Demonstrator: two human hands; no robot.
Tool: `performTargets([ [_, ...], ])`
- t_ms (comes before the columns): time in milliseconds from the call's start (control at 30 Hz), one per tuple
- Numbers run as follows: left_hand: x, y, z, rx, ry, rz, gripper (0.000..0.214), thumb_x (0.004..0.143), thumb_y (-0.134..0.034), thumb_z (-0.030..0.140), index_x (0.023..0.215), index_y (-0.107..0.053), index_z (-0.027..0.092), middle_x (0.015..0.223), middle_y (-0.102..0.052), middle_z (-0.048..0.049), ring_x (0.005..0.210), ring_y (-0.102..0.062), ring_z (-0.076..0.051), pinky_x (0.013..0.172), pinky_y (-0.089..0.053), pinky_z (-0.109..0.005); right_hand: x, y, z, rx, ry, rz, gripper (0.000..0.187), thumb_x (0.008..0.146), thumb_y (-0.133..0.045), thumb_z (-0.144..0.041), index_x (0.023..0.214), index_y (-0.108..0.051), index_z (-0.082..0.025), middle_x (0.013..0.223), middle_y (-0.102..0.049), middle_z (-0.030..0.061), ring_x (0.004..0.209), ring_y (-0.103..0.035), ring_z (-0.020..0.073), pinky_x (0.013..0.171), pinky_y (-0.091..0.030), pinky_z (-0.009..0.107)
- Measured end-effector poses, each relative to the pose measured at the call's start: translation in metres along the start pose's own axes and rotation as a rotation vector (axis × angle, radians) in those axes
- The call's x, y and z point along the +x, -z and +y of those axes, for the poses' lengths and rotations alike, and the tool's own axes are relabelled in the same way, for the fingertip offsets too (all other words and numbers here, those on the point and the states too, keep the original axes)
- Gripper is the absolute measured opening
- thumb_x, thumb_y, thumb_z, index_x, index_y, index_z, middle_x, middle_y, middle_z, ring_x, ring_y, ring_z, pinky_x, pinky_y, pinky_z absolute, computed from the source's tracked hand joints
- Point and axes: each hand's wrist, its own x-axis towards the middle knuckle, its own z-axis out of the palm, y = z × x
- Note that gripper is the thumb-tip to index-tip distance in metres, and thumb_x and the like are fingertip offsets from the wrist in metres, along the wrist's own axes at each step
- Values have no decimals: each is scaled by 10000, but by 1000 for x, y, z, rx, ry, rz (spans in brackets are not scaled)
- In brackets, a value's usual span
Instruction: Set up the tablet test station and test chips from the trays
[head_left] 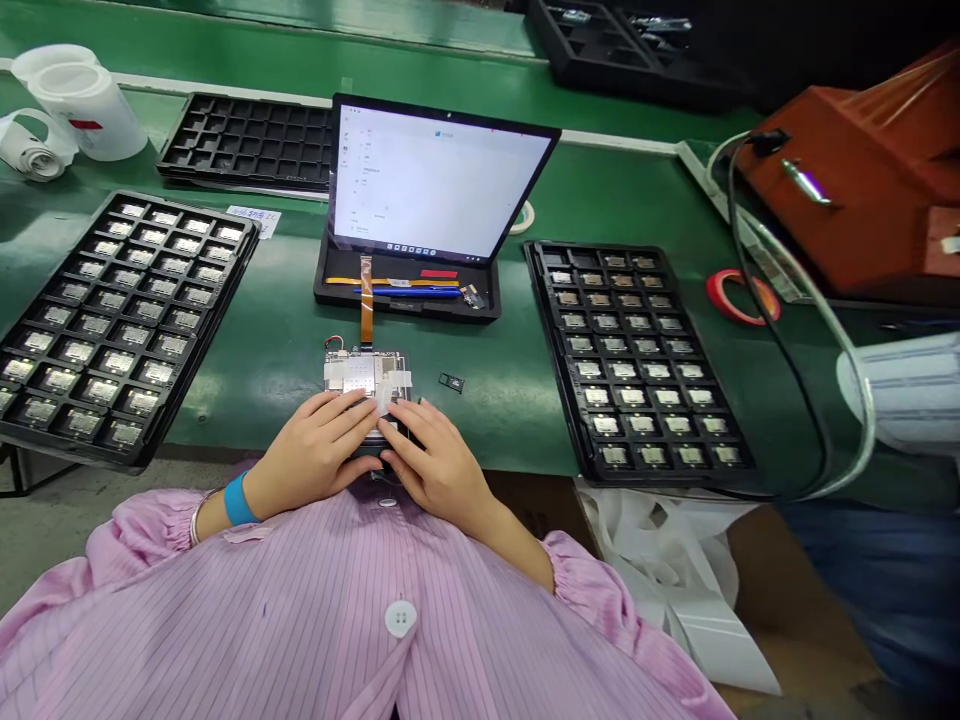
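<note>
A circuit board point(358, 374) with metal shields and strips of white tape lies at the table's near edge, in front of my body. My left hand point(319, 442) is on its left near side, fingers together, thumb along the near edge. From the right, my right hand point(431, 460) closes on the same near part, its fingertips almost meeting the left ones. A small translucent white piece point(385, 392) shows by the fingertips. An orange ribbon cable point(367, 312) runs from the board towards the lit tablet screen point(442, 185). What lies under my fingers is hidden.
Black trays of small metal-shielded modules stand at left point(124, 325) and right point(637, 365). The screen leans in a black foam box point(405, 306) holding a blue pen-like tool. A small black part point(451, 382) lies right of the board. Red tape point(742, 297) and cables are at right.
</note>
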Motion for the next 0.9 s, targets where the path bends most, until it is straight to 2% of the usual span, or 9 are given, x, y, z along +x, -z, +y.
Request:
performTargets([
  [200,-4,-3,-2,-53,-6,85,402,888,-596,327,1232,-581,119,1270,-634,-131,1223,-546,-274,991,-448,-444,-4,-6,1,89,-7,155,405,903,-521,-213,1303,-520,-144,1219,-641,149,1190,-571,252,1043,-470,481],
  [400,-4,-4,-1,-59,58,167,281,858,-635,283,1090,-637,124,1198,-671,-126,1186,-570,-258,970,-466,-415,-3,-7,0,47,-31,155,446,896,-542,-229,1330,-489,-145,1263,-606,167,1233,-535,277,1010,-502,472],
  [600,-3,-4,0,0,73,91,448,887,-597,355,1260,-572,109,1303,-611,-129,1259,-505,-274,1011,-427,-437,-4,-8,0,29,-46,134,448,898,-534,-234,1334,-490,-145,1289,-587,168,1255,-511,283,1000,-503,462],
  [733,-2,-4,0,26,65,29,436,910,-554,376,1276,-574,139,1364,-567,-112,1300,-464,-285,1022,-410,-454,-3,-7,0,10,-57,104,455,900,-530,-236,1338,-490,-118,1317,-567,184,1265,-500,284,1011,-491,451],
  [900,1,-4,0,62,34,-8,445,937,-502,368,1301,-544,114,1400,-537,-88,1338,-420,-290,1057,-375,-468,-1,-4,-1,-22,-56,29,457,922,-486,-247,1358,-476,-108,1391,-515,178,1304,-464,269,1040,-462,442],
])
